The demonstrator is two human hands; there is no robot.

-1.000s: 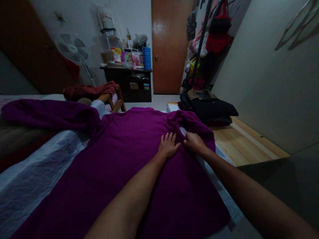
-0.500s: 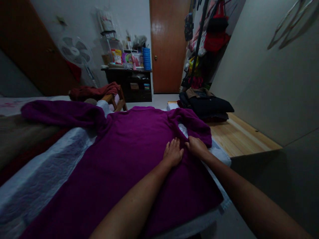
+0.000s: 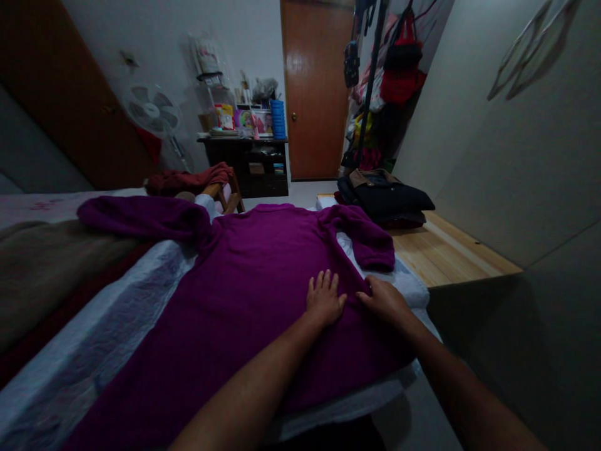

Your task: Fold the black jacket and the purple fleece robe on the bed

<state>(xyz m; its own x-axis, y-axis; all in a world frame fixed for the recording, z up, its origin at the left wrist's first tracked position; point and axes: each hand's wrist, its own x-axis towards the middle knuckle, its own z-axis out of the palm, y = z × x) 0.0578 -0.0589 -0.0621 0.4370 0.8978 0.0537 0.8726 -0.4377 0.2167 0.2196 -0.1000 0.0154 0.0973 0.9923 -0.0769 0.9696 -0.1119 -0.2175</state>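
Observation:
A purple long-sleeved sweater [image 3: 263,282] lies spread over a white cloth-covered surface [image 3: 136,300], its neckline at the far side. One sleeve stretches out to the left, while the right one bends back toward me. My left hand [image 3: 325,299] rests flat on the sweater's body with fingers spread. Just to its right, my right hand [image 3: 382,299] grips the sweater's side edge below the right sleeve, thumb on top and the other fingers partly hidden under the fabric.
Folded dark clothes [image 3: 382,197] are stacked on a wooden ledge [image 3: 451,250] at right. Brown cloth [image 3: 51,263] lies on the left. Farther back stand a fan [image 3: 153,109], a dark cabinet [image 3: 244,166] and a closed door [image 3: 317,94].
My right hand has slid down the sweater's side edge toward me. The right sleeve now lies apart from that hand, with more white cloth showing between. My left hand stays flat, slightly nearer.

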